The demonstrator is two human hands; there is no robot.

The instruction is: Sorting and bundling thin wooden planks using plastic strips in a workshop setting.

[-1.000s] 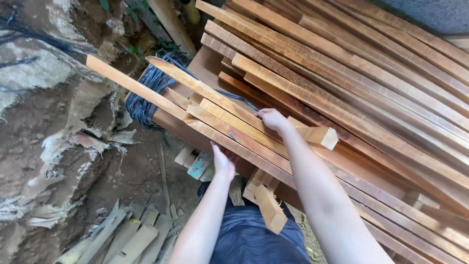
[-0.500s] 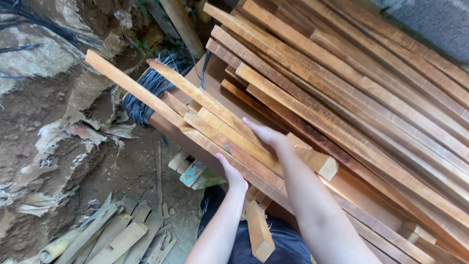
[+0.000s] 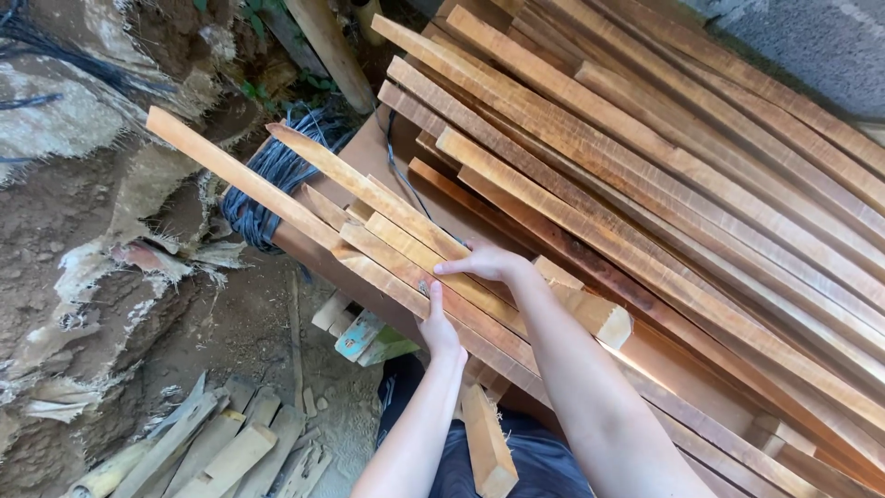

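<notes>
Both hands, left hand [image 3: 439, 325] and right hand [image 3: 484, 263], lie flat and unclenched, close together, on the wooden slats [image 3: 396, 244].

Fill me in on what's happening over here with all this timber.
A person is bent over a stack of long wooden slats, both bare hands on a small bundle of slats at its near edge. The right hand lies flat on top of the bundle; the left hand presses against its lower edge. The bundle's ends jut out over the dirt ground, next to a coil of dark cable. Offcut wood scraps lie on the ground below.
</notes>
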